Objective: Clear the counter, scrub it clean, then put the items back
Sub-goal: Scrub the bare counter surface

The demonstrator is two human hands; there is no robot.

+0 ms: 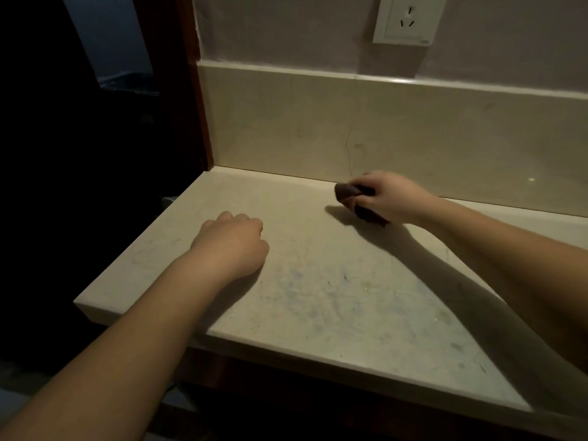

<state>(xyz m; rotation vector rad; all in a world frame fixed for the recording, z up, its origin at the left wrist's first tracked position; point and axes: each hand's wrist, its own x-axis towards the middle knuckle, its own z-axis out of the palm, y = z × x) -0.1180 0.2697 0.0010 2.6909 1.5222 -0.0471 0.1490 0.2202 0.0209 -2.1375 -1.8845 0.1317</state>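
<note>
A pale stone counter (318,297) fills the view, with faint bluish scuffs and smears across its middle. My right hand (386,195) grips a dark brownish scrubbing pad (346,190) and holds it down on the counter near the back, close to the backsplash. My left hand (232,240) rests on the counter near its left end with the fingers curled under, holding nothing. Nothing else stands on the counter in view.
A low stone backsplash (381,128) runs along the back. A white wall socket (407,19) sits above it at the upper right. A dark wooden frame (197,90) and a dark space border the counter's left edge (127,249).
</note>
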